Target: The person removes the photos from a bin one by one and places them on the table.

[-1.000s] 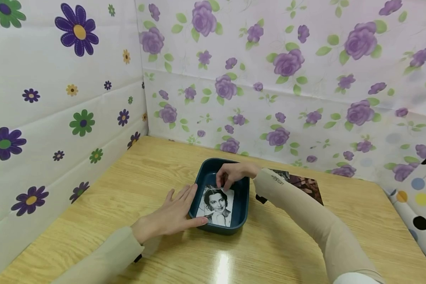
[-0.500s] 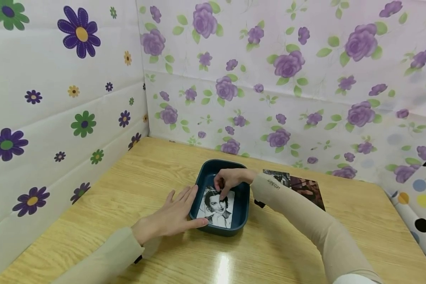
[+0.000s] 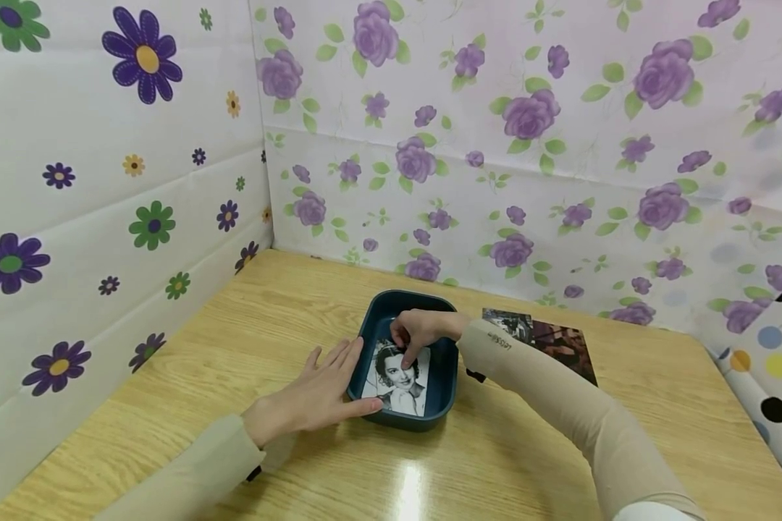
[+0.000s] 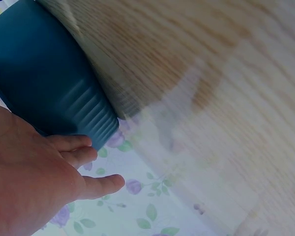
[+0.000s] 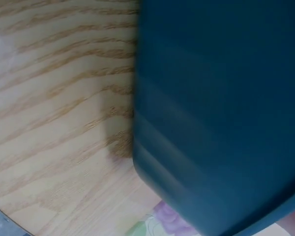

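A dark blue rectangular box (image 3: 440, 383) with rounded corners sits on the table, seen in the head view. Inside it lies a black-and-white portrait photo (image 3: 402, 394) of a person. My left hand (image 3: 319, 394) rests along the box's left side with fingers straight, its thumb over the near rim. The left wrist view shows that hand (image 4: 34, 182) against the ribbed box wall (image 4: 83, 108). My right hand (image 3: 423, 328) reaches into the box, fingers curled at the photo's upper edge and thumb over its face. I cannot tell whether it pinches the photo.
Right of the box lie a small black-and-white picture (image 3: 508, 323) and a dark reddish picture (image 3: 567, 347), partly behind my right sleeve (image 3: 560, 394). Flower-printed cloth (image 3: 469, 181) stands at the back and left of the wooden table (image 3: 287, 304).
My right hand has shifted slightly left, its thumb moving from the photo's upper edge down onto the pictured face. The small picture at right has come into fuller view. My left hand stays put.
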Demonstrator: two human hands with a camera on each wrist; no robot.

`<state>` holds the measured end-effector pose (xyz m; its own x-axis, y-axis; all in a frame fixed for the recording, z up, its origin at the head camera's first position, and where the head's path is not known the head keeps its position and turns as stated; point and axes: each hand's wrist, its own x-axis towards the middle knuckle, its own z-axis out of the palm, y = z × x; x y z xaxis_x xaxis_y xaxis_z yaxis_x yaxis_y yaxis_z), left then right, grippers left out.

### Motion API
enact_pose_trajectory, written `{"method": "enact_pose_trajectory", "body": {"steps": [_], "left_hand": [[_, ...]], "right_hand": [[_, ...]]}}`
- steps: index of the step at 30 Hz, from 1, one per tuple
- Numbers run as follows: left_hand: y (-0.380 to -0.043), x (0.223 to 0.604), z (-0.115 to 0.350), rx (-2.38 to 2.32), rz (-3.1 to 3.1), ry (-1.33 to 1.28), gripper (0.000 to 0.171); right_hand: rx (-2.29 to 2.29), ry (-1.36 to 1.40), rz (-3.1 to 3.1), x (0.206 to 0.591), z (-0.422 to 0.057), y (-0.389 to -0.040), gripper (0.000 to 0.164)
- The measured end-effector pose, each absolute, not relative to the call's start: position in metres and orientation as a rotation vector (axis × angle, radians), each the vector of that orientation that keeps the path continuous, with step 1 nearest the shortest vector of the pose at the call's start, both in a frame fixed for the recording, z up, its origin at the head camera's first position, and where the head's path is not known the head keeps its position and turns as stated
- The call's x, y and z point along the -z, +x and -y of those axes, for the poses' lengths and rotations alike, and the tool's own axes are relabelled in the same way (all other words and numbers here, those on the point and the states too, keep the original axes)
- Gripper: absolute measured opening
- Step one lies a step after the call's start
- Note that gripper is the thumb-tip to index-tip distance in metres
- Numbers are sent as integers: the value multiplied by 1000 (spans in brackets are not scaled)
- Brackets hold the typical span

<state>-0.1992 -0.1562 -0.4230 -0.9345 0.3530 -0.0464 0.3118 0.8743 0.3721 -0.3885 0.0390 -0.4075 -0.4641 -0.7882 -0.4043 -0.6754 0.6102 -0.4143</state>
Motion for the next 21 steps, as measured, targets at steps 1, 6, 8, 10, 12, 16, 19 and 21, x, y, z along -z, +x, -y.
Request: {"method": "enact_pose_trajectory", "body": {"steps": [1, 6, 8, 10, 12, 16, 19, 21], "left_hand": [[-199, 423, 156, -551, -2932, 519, 108], [-200, 424, 156, -530, -2943, 525, 108], [-200, 424, 156, -530, -2942, 528, 108], [-200, 425, 156, -535, -2938, 525, 108], [-200, 425, 156, -543, -2934, 524, 108], [-201, 425, 155, -550, -2934, 520, 108], [-201, 425, 155, -551, -2932, 515, 108], [-201, 425, 155, -549, -2934, 518, 108]], "right_hand": [[261, -1152, -2276, 407, -39, -388, 36], [276, -1177, -2307, 407, -41, -389, 36], [296, -1187, -2315, 408, -44, -390, 34], [323, -1191, -2317, 407, -46, -391, 31], [345, -1193, -2322, 406, -48, -393, 28], [382, -1201, -2312, 402, -50, -394, 26], [423, -1193, -2289, 399, -51, -395, 26], [469, -1172, -2268, 397, -53, -396, 26]]}}
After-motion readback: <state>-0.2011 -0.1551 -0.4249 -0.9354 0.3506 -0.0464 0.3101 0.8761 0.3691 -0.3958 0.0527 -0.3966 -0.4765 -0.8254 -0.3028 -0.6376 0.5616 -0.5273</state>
